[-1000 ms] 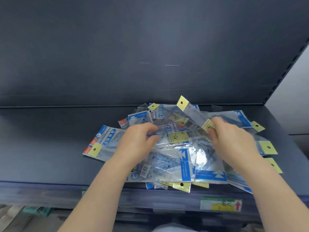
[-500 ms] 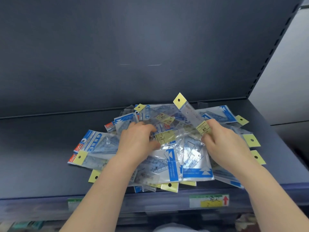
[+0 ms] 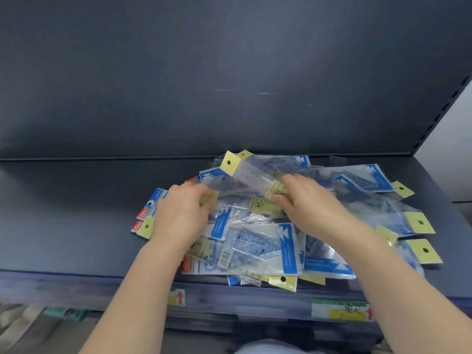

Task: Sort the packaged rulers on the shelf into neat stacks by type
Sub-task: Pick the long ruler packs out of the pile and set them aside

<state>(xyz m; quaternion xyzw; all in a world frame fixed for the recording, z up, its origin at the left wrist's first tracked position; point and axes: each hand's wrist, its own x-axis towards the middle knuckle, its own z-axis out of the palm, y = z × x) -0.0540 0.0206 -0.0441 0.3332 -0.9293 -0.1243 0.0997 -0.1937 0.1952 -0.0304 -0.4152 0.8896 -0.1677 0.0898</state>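
Note:
A loose pile of packaged rulers (image 3: 268, 249) in clear bags with blue, yellow and red header cards covers the right half of the dark shelf (image 3: 63, 221). My right hand (image 3: 309, 203) pinches a narrow straight ruler pack (image 3: 251, 176) with a yellow tab, lifted slantwise above the pile. My left hand (image 3: 181, 213) rests on the pile's left side, fingers closed on the edge of a clear pack with a yellow label (image 3: 212, 199).
The shelf's back panel (image 3: 229, 72) rises right behind the pile. Price labels (image 3: 339, 310) sit on the shelf's front rail. The left half of the shelf surface is bare dark metal. A slotted upright (image 3: 444, 108) bounds the right side.
My right hand has lifted the narrow yellow-tabbed ruler pack higher and leftward. My left hand has shifted left on the pile. The view has swung, so the pile sits further right.

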